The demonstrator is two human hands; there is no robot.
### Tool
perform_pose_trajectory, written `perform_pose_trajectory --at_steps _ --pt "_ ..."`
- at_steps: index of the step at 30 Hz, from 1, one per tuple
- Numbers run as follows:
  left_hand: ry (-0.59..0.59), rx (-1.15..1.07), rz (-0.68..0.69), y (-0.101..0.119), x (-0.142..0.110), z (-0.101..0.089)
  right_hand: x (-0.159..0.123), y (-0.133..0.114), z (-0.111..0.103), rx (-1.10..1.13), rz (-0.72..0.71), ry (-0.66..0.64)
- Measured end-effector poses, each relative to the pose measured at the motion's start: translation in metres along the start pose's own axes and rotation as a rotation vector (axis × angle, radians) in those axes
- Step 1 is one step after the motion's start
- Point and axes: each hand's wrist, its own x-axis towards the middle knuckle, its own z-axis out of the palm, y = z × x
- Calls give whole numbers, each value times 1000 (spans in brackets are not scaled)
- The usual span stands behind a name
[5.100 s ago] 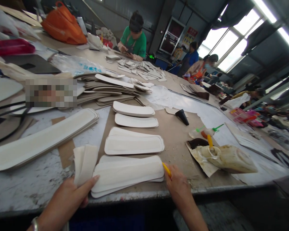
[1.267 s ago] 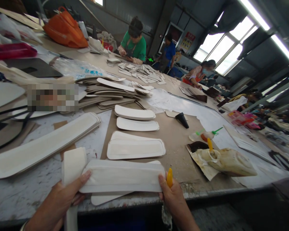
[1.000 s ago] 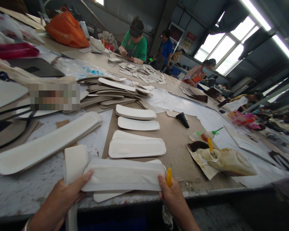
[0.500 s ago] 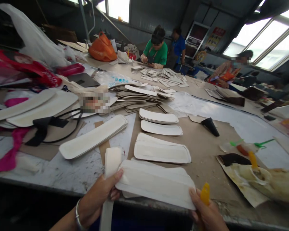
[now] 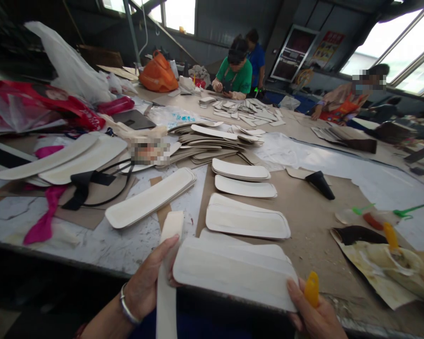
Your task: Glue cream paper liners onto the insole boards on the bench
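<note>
The left hand is closed on pale strips, which hang past the near edge of the tabletop; whether its fingers also touch the panel cannot be determined. The right hand is partly closed, thumb and fingers pinching the panel's right end, with a yellow handle in the same grip. The panel is at the near edge, partly overhanging. Beyond it, white stacks lie in a row on a brown sheet. A black cone lies near the sheet's far right corner.
</note>
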Motion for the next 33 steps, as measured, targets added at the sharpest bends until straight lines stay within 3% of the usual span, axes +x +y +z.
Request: perform_pose_trajectory --at_steps 4,8,19,25,28,33 --pt "-34 141 126 1 -5 0 -4 -1 -6 93 27 -2" --pt "61 422 234 -3 -11 1 -5 0 -5 44 2 -1" --pt "187 280 327 -5 2 16 0 3 4 26 31 54" --pt "178 192 142 -2 9 15 6 3 2 175 67 -77" --pt "145 177 140 2 17 19 17 -10 -2 259 92 -110" --pt "91 247 225 19 30 43 51 -46 -15 226 -15 -163"
